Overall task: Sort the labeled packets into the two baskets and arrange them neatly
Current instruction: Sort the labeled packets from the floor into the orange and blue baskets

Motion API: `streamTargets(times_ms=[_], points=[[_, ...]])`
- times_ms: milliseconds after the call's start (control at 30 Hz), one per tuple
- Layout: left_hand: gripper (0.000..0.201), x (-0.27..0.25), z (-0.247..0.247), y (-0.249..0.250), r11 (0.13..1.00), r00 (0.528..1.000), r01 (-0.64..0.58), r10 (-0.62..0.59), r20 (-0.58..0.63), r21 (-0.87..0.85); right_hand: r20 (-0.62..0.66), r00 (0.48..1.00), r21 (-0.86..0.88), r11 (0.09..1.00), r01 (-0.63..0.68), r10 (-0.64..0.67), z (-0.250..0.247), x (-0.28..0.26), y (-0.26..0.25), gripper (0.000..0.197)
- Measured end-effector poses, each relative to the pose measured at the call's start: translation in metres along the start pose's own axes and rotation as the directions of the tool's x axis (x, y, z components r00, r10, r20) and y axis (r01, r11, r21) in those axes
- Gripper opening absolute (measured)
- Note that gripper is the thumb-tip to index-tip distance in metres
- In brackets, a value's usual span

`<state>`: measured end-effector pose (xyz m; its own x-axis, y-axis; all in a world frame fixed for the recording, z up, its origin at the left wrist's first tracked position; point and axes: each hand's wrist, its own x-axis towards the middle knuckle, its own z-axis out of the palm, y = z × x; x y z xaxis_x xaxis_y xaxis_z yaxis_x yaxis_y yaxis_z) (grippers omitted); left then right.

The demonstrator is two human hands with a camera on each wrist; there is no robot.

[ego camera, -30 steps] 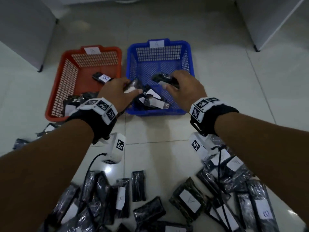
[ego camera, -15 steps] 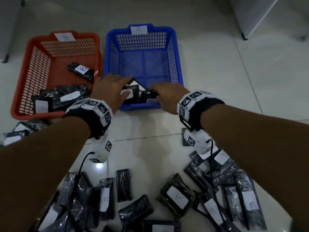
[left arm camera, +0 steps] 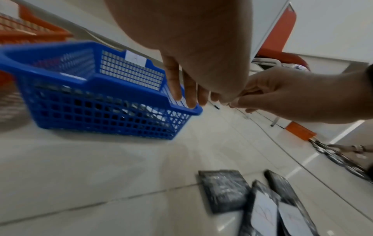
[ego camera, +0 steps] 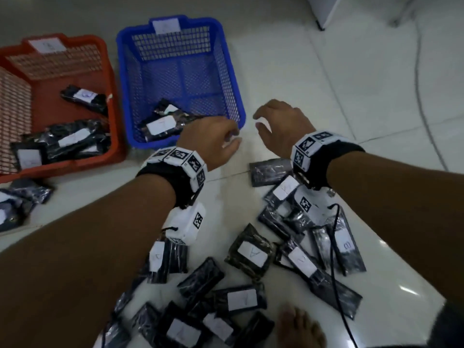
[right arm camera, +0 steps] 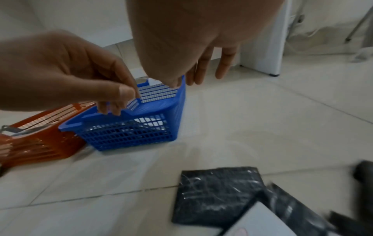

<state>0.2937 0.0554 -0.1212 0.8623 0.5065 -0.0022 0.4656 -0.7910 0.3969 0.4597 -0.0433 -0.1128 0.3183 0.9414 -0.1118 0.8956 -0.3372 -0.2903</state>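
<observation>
The blue basket (ego camera: 233, 79), labeled A, holds a few black packets (ego camera: 160, 124) in its near left corner. The orange basket (ego camera: 62, 167) to its left holds a few labeled packets (ego camera: 72, 139). My left hand (ego camera: 232, 140) hovers just off the blue basket's near right corner, fingers loosely curled and holding nothing; the left wrist view shows its fingers (left arm camera: 185, 92) hanging by the rim. My right hand (ego camera: 261, 121) hangs empty to the right of it, its fingers (right arm camera: 207, 70) straight and relaxed. Several labeled packets (ego camera: 251, 252) lie heaped on the floor below my wrists.
An unlabeled-side packet (ego camera: 268, 170) lies on the tiles under my right wrist. More packets (ego camera: 20, 197) sit at the left, in front of the orange basket. A bare foot (ego camera: 298, 327) shows at the bottom. A cable (ego camera: 421, 96) and a white cabinet (ego camera: 321, 18) are at the right.
Both hands let go of the packets they held in the blue basket and drew back toward me and rightward, out over the floor. Those packets now lie in the basket's near corner.
</observation>
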Motion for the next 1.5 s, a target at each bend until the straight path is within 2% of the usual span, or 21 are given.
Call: streamTargets(times_ms=[67,167,233,333,533,633,767,867,933,1033,1133,1233,1300,1367,1400,1433,1467,1500], points=[[0.024,0.002,0.017,0.009,1.000,0.994,-0.028,0.028,0.109,0.000,0.028,0.994,0.009,0.995,-0.101,0.101,0.000,-0.022,0.011,0.029],[0.025,0.001,0.045,0.027,0.999,0.952,-0.041,0.029,0.303,0.031,0.097,0.963,-0.019,0.968,-0.251,0.252,0.002,-0.065,0.025,0.027],[0.028,-0.001,0.059,0.036,0.997,0.936,-0.058,0.038,0.351,0.046,0.128,0.933,-0.054,0.942,-0.331,0.335,0.003,-0.093,0.030,0.026],[0.037,0.000,0.075,0.045,0.996,0.933,-0.074,0.049,0.356,0.056,0.186,0.905,-0.091,0.924,-0.372,0.382,0.008,-0.118,0.039,0.028],[0.057,0.014,0.108,0.040,0.995,0.914,-0.092,0.072,0.399,0.031,0.229,0.956,-0.046,0.983,-0.176,0.182,0.056,-0.123,0.044,0.050],[0.048,0.015,0.117,0.042,0.992,0.905,-0.123,0.097,0.414,0.038,0.240,0.960,-0.086,0.988,-0.127,0.144,0.072,-0.124,0.047,0.056],[0.042,0.018,0.122,0.044,0.986,0.918,-0.134,0.084,0.389,0.102,0.247,0.953,-0.165,0.977,-0.137,0.175,0.082,-0.126,0.056,0.060],[0.058,0.022,0.129,0.052,0.986,0.934,-0.128,0.082,0.347,0.112,0.184,0.962,-0.198,0.966,-0.166,0.203,0.085,-0.131,0.061,0.053],[0.067,0.027,0.135,0.060,0.984,0.932,-0.147,0.105,0.346,0.096,0.166,0.962,-0.150,0.969,-0.194,0.218,0.083,-0.136,0.066,0.044],[0.068,0.031,0.138,0.067,0.977,0.927,-0.165,0.109,0.359,0.131,0.159,0.957,-0.023,0.970,-0.244,0.244,0.075,-0.141,0.074,0.029],[0.068,0.024,0.130,0.069,0.966,0.932,-0.150,0.068,0.355,0.210,0.014,0.927,0.201,0.907,-0.369,0.374,0.067,-0.144,0.080,0.025],[0.048,0.013,0.119,0.068,0.957,0.949,-0.088,-0.003,0.315,0.275,-0.070,0.863,0.389,0.811,-0.438,0.500,0.059,-0.138,0.079,0.025],[0.035,0.007,0.113,0.061,0.971,0.944,-0.016,-0.064,0.323,0.239,-0.084,0.857,0.431,0.794,-0.429,0.509,0.056,-0.128,0.076,0.027],[0.023,0.005,0.105,0.052,0.989,0.927,0.137,-0.146,0.346,0.051,-0.086,0.871,0.441,0.802,-0.403,0.485,0.056,-0.119,0.070,0.029],[0.019,0.004,0.100,0.048,0.965,0.909,0.248,-0.200,0.366,-0.089,-0.092,0.879,0.443,0.810,-0.384,0.468,0.057,-0.115,0.066,0.029],[0.017,0.004,0.096,0.045,0.889,0.877,0.382,-0.262,0.403,-0.253,-0.102,0.885,0.443,0.817,-0.368,0.454,0.059,-0.112,0.062,0.029],[0.018,0.002,0.089,0.043,0.744,0.831,0.515,-0.310,0.461,-0.427,-0.112,0.890,0.445,0.823,-0.353,0.442,0.060,-0.108,0.057,0.028],[0.024,0.001,0.083,0.042,0.546,0.778,0.620,-0.331,0.534,-0.564,-0.120,0.893,0.446,0.827,-0.342,0.433,0.061,-0.105,0.053,0.028]])
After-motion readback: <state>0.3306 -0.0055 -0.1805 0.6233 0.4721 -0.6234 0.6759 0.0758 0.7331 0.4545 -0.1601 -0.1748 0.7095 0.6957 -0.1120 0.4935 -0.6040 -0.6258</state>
